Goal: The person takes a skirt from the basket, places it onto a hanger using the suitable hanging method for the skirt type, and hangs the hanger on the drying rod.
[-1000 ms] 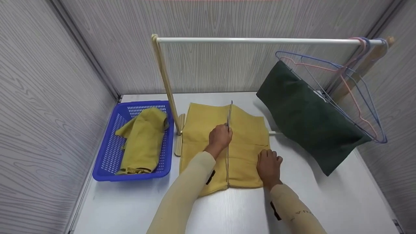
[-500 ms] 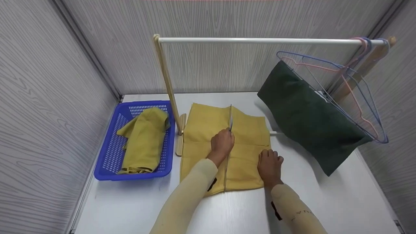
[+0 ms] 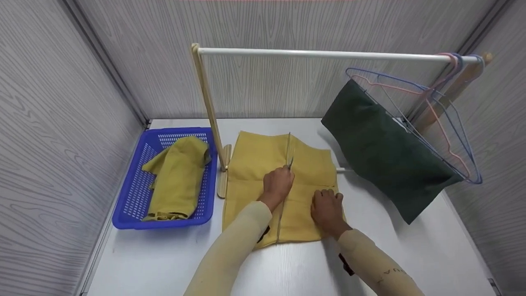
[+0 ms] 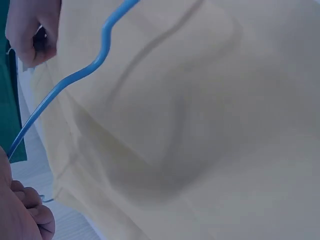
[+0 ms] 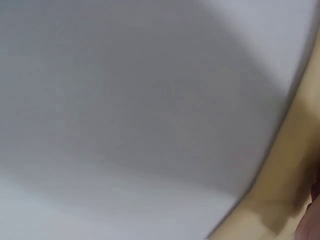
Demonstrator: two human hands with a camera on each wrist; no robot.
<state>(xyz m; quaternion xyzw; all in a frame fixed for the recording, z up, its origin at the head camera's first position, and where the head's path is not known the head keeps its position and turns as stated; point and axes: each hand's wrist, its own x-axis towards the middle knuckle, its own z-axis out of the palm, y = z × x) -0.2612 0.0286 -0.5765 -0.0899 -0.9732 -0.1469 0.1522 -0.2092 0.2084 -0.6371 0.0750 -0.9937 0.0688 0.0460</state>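
Observation:
A yellow cloth (image 3: 310,164) lies spread below the rack's bar, its right part beneath my right hand (image 3: 327,209). My left hand (image 3: 278,183) grips a thin blue hanger (image 4: 75,76), seen nearly edge-on along the cloth's middle in the head view. In the left wrist view, my left hand (image 4: 22,212) is at the lower left, and the curled right hand (image 4: 34,30) pinches the cloth's edge. The right wrist view shows the cloth (image 5: 280,165) and part of the right hand (image 5: 309,220) at the right edge.
A blue basket (image 3: 119,207) with another yellow cloth (image 3: 176,181) stands at the left. The rack's white bar (image 3: 320,53) crosses above. At the right hang a dark green cloth (image 3: 382,144) and several hangers (image 3: 446,135), pink and blue.
The right hand has moved left onto the cloth. The hanger's near end has swung left, and the left hand has come slightly nearer to the body. The head view has shifted a little.

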